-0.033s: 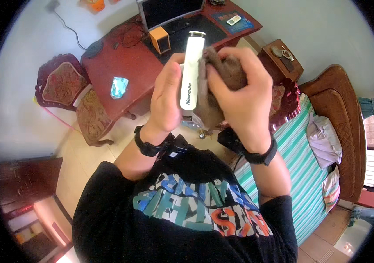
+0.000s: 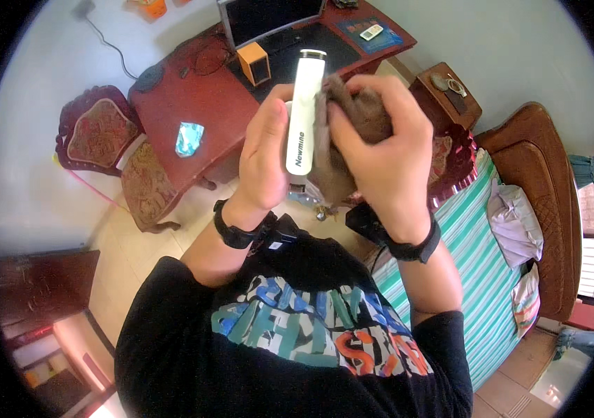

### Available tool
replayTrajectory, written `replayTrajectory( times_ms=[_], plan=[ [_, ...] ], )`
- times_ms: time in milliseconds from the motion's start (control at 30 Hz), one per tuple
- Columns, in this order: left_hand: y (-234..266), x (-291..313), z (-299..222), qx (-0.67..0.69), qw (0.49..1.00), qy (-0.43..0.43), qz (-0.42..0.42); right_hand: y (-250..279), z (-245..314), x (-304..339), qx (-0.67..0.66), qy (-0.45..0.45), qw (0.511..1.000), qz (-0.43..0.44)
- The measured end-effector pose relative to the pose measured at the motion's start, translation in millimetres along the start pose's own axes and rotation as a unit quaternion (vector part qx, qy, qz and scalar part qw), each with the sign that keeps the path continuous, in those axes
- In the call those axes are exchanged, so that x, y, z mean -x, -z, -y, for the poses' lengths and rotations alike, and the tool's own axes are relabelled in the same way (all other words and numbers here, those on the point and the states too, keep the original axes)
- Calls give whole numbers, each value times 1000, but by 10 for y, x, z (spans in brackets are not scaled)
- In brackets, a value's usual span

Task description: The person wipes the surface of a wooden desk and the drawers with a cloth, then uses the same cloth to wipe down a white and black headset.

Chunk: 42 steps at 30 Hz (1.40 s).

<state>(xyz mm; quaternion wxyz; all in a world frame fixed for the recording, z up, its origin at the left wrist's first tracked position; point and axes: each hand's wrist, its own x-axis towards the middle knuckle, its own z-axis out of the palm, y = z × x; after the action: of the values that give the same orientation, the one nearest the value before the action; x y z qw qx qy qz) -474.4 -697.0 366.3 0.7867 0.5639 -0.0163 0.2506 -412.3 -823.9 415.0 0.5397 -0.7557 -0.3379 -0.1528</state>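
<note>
In front of my chest, my left hand (image 2: pixel 263 157) grips a white oblong device (image 2: pixel 306 104) with rounded edges and a dark end at the top. The narrow side of the device faces up, and its exact kind cannot be made out. My right hand (image 2: pixel 398 157) is closed around a bunched brown-grey cloth (image 2: pixel 372 118). Thumb and fingers press the cloth against the device's right side. Most of my left fingers are hidden behind the device.
Beyond my hands stands a red-brown desk (image 2: pixel 199 97) with a monitor (image 2: pixel 269 21), an orange speaker (image 2: pixel 253 64) and a blue-white packet (image 2: pixel 189 139). A carved chair (image 2: pixel 102 132) is at left. To the right lies a bed with a striped sheet (image 2: pixel 478 279).
</note>
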Motion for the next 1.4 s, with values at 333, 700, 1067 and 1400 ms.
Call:
replayTrajectory(
  times_ms=[333,700,1067,1400],
  plan=[
    [1661,-757,45,206,973,103,13,-1350,-107,81,29,2,996,79],
    [3820,-632,707,329,905,250,-102,-2830,-1474,458,62,-358,916,169],
    [4142,-304,1256,369,893,213,-146,-3991,-1686,356,290,-155,920,215],
    [3983,-459,1213,302,910,168,-230,-4123,-959,325,-34,-174,929,325]
  ],
)
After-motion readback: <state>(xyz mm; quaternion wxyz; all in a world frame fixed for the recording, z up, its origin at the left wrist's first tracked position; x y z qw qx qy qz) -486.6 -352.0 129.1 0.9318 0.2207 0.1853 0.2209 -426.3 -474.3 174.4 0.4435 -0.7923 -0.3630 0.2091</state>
